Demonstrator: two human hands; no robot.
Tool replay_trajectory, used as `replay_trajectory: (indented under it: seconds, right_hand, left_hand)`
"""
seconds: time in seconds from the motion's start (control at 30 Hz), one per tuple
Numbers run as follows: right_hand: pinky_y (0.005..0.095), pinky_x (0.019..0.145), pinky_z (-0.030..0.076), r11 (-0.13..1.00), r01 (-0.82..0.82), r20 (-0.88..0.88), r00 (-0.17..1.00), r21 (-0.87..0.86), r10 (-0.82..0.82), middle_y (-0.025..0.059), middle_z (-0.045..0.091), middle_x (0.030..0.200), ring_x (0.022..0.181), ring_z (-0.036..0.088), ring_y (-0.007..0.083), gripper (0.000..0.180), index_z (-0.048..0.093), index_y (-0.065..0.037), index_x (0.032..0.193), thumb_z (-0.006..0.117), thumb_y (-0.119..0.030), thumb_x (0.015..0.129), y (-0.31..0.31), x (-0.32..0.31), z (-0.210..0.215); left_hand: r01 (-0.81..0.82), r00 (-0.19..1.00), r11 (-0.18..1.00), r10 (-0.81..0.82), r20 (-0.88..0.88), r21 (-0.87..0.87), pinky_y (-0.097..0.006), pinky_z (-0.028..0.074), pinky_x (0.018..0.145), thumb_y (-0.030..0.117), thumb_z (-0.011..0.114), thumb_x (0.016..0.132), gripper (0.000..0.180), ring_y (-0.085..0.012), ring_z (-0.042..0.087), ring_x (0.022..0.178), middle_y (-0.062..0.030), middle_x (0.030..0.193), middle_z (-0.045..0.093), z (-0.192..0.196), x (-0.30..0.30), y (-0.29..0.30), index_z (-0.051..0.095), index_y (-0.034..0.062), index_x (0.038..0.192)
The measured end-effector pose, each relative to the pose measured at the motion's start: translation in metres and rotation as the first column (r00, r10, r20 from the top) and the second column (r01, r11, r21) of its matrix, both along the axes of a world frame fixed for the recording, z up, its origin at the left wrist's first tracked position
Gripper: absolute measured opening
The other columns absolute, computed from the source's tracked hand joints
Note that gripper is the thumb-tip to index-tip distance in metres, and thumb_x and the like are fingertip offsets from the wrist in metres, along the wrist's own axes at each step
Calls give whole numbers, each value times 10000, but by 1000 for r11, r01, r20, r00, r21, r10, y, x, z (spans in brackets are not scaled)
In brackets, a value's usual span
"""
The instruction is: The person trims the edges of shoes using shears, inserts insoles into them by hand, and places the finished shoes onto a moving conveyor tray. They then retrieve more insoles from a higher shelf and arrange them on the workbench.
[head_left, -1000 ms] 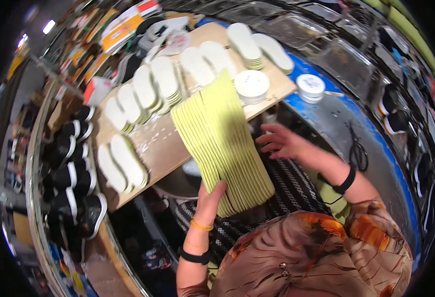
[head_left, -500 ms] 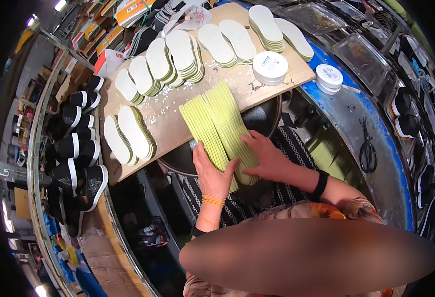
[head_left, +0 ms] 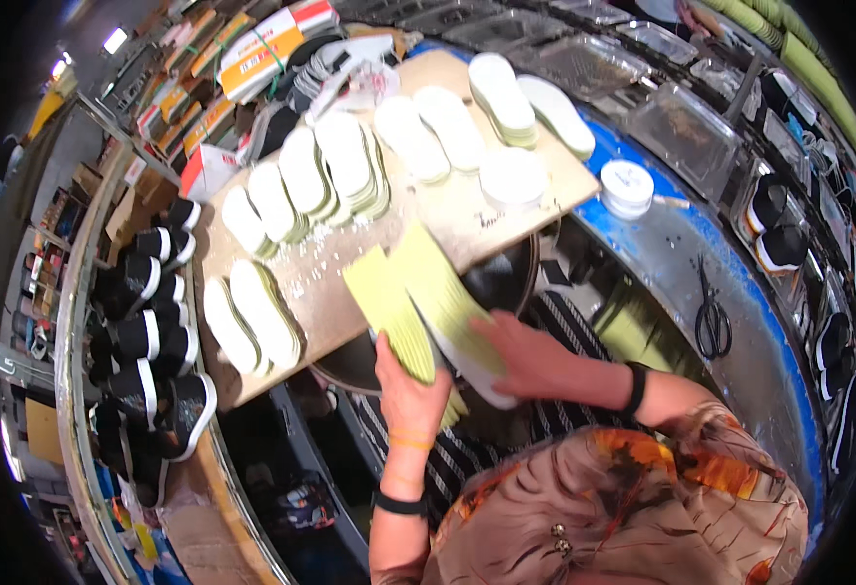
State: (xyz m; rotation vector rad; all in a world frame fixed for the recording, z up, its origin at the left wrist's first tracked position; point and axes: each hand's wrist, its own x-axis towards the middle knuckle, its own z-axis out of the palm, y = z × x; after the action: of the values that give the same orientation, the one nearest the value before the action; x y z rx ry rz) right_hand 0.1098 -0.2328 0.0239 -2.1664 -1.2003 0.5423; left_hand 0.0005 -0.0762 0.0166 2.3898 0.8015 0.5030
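My left hand point(head_left: 409, 392) is closed round the near end of a stack of yellow-green insoles point(head_left: 393, 310). My right hand point(head_left: 533, 357) grips a second stack of insoles point(head_left: 445, 298), its fingers along the right side; the lower end of this stack shows white. Both stacks lean side by side over the board's near edge, touching or close at their upper part and parted lower down. The wooden board point(head_left: 335, 310) bears several stacks of white-topped insoles point(head_left: 346, 156) along its far side. Another pair of white insole stacks point(head_left: 264, 314) lies at its left end.
White round tubs stand on the board point(head_left: 513, 176) and on the blue-edged metal bench point(head_left: 628, 185). Black scissors point(head_left: 712, 317) lie on that bench. Black shoes with white soles point(head_left: 186, 390) line the left rack. A dark round bowl point(head_left: 499, 277) sits partly under the board.
Both insole stacks have come apart at their lower ends and tilted, the right one now showing white. My hands have shifted slightly lower in view, and the whole view has moved a little.
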Motion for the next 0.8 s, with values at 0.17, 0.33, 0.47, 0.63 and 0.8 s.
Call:
replay_trajectory:
  seconds: [0.17, 0.33, 0.47, 0.63, 0.8]
  right_hand:
    - [344, 962, 360, 913, -405, -337, 853, 55, 398, 181, 426, 1252, 1124, 465, 291, 823, 321, -47, 1315, 709, -144, 596, -65, 40, 74]
    - [346, 986, 336, 948, 196, -872, 471, 249, 132, 93, 422, 1280, 1166, 425, 213, 866, 305, -63, 1324, 708, -30, 558, -50, 101, 102]
    - [338, 935, 401, 730, 398, -817, 426, 555, 389, 138, 437, 1250, 1126, 470, 219, 620, 266, -4, 1322, 558, -135, 791, 34, 165, 87]
    - [366, 824, 465, 618, 584, -848, 416, 526, 330, 139, 498, 1167, 1013, 544, 233, 549, 342, -14, 1256, 586, -165, 789, 169, 246, 52]
    - [365, 864, 448, 694, 652, -940, 323, 306, 110, 109, 526, 1156, 1000, 546, 227, 421, 447, -55, 1178, 575, -171, 795, 211, 278, -9]
  left_hand:
    - [-172, 930, 982, 187, 318, -76, -359, 278, 1009, 110, 554, 674, 761, -311, 373, 1200, -238, 1303, 344, 28, -32, 51, 202, -21, 1336]
    - [-270, 802, 932, 357, 479, -242, -370, 238, 1029, 16, 458, 684, 751, -302, 311, 1238, -197, 1354, 281, 45, -52, 94, 140, -8, 1364]
    - [203, 676, 724, 383, 629, -659, -364, 296, 994, 62, 431, 699, 743, -281, 370, 1198, -145, 1368, 282, 33, -50, 90, 154, 69, 1389]
    - [258, 652, 579, 486, 581, -773, -372, 334, 978, 103, 436, 703, 738, -298, 407, 1176, -153, 1337, 342, 20, -46, 89, 162, 61, 1387]
    - [284, 710, 496, 466, 528, -820, -374, 231, 1035, 45, 467, 668, 797, -278, 305, 1250, -140, 1370, 279, 12, -51, 97, 134, 62, 1392]
